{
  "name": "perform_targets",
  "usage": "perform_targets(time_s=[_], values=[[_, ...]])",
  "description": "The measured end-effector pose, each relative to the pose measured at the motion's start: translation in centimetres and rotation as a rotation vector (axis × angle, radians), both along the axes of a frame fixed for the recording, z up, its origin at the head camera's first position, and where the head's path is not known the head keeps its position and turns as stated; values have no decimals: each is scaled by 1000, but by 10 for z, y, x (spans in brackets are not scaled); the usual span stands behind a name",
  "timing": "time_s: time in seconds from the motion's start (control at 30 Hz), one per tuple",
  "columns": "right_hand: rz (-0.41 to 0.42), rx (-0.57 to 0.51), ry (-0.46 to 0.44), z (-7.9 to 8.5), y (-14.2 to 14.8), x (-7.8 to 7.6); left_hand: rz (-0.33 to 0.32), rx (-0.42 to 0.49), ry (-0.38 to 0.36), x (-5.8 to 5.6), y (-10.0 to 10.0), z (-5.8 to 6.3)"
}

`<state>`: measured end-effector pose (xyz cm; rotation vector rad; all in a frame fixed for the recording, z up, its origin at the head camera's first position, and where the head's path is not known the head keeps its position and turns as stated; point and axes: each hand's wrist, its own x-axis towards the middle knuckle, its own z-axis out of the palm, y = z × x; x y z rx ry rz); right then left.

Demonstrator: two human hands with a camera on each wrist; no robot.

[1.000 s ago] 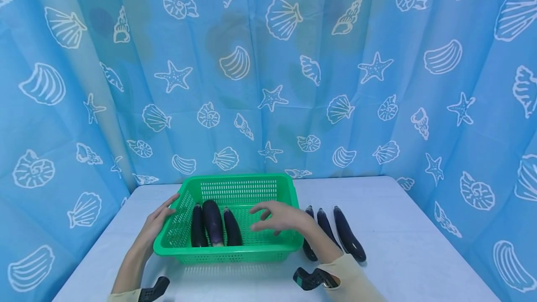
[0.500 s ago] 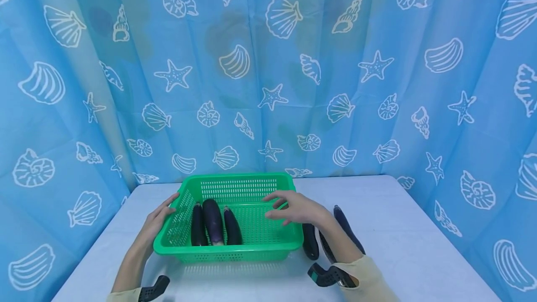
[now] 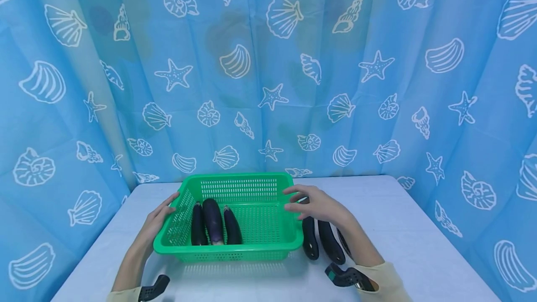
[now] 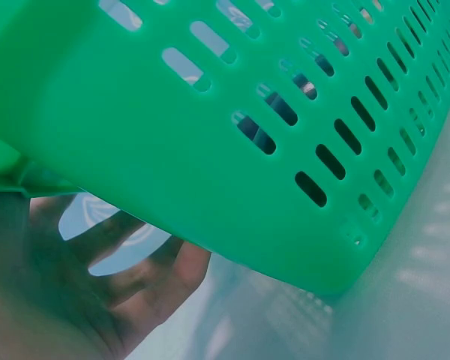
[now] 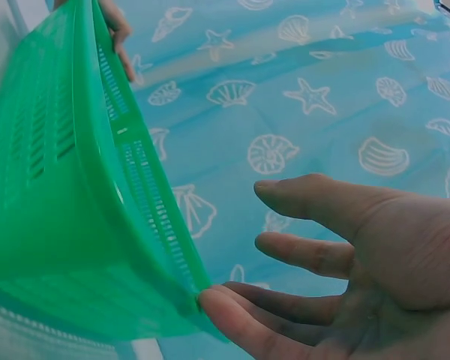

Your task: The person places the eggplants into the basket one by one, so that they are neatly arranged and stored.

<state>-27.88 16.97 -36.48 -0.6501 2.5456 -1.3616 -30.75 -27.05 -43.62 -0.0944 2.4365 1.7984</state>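
A green plastic basket [image 3: 235, 249] stands on the white table, with three dark eggplants lying side by side in its left half; the wide middle eggplant [image 3: 213, 223] is the largest. My left hand [image 3: 153, 226] holds the basket's left side, thumb at the rim. In the left wrist view its fingers [image 4: 181, 277] lie against the outer wall. My right hand [image 3: 319, 204] holds nothing; its fingers are spread and loosely bent at the basket's right rim. Close to that hand, three more eggplants lie on the table, including a glossy eggplant [image 3: 330, 243] partly hidden by it.
A blue curtain [image 3: 268, 73] with white shell and starfish prints hangs behind and along both sides of the table [image 3: 402, 246]. Black wrist cameras, such as the right wrist camera [image 3: 344, 276], sit below each hand at the cream sleeves.
My right hand has moved right, from over the basket's inside to its right rim, covering different parts of the loose eggplants. The left hand and basket have stayed in place.
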Motion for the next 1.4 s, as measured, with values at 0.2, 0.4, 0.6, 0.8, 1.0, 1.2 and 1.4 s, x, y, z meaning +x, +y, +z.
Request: perform_targets(time_s=[0.2, 0.4, 0.6, 0.8, 1.0, 1.2, 1.4], values=[[-31, 25, 43, -4, 14, 0, 1, 0, -11, -1, 0, 0], [-89, 35, 26, -12, 27, 0, -3, 3, -16, -2, -1, 1], [-126, 61, 23, -20, 41, 0, -10, -1, -6, -1, -1, 1], [-147, 73, 16, -26, 54, 3, -9, -1, -10, -1, -1, 1], [-159, 68, 17, -30, 65, 4, -5, 7, -20, -3, -1, 1], [-186, 76, 6, -37, 75, 5, -7, 3, -10, -3, -1, 1], [-209, 93, -2, -41, 86, 4, -5, 1, -15, -2, -1, 1]])
